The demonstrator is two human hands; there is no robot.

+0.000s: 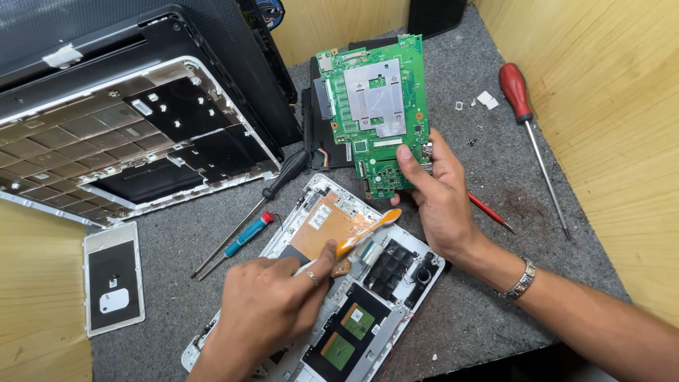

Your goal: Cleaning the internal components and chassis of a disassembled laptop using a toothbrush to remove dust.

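Note:
My right hand (442, 194) holds a green circuit board (375, 106) upright by its lower edge, above the grey mat. My left hand (272, 301) grips an orange and white toothbrush (364, 237), its head pointing toward the board's bottom edge. Below both hands lies an opened white device shell (396, 301) with a copper-coloured patch (327, 226) and dark parts inside.
An open laptop chassis (127, 134) leans at the back left. A black-handled screwdriver (279, 184) and a blue one (244, 237) lie on the grey mat (495, 163). A red-handled screwdriver (527, 117) lies at the right. A small white panel (113, 276) rests at the left.

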